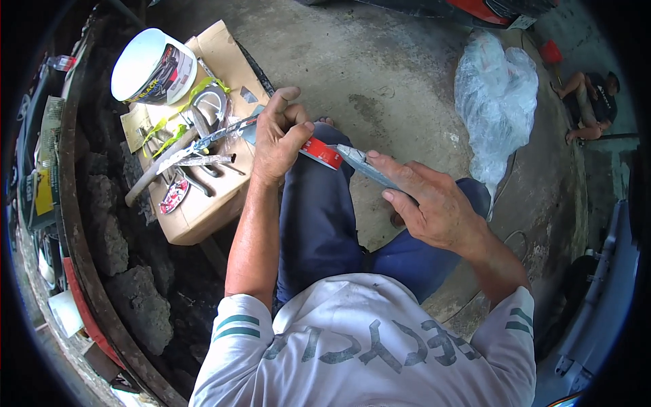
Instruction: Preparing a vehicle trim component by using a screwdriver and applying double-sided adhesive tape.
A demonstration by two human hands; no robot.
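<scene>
My left hand (278,139) grips a thin strip with a bright red section (320,154) pointing right and a grey-blue part (247,133) left of the fingers. My right hand (427,203) is closed round a grey tool like a utility knife (366,169), its silver tip at the red section's right end. Left of my hands, a cardboard sheet (183,230) holds pliers-like tools (200,183), a grey tube (156,173), yellow-green scraps (180,132), a tape roll (207,105) and a red-white disc (175,197). My legs (315,224) are below my hands.
A white bucket (139,61) stands at the cardboard's back. Crumpled clear plastic (495,102) lies at the right on concrete floor (380,81), with a seated person (590,105) beyond. A rusty curved rim (85,258) and rubble (139,305) are at the left.
</scene>
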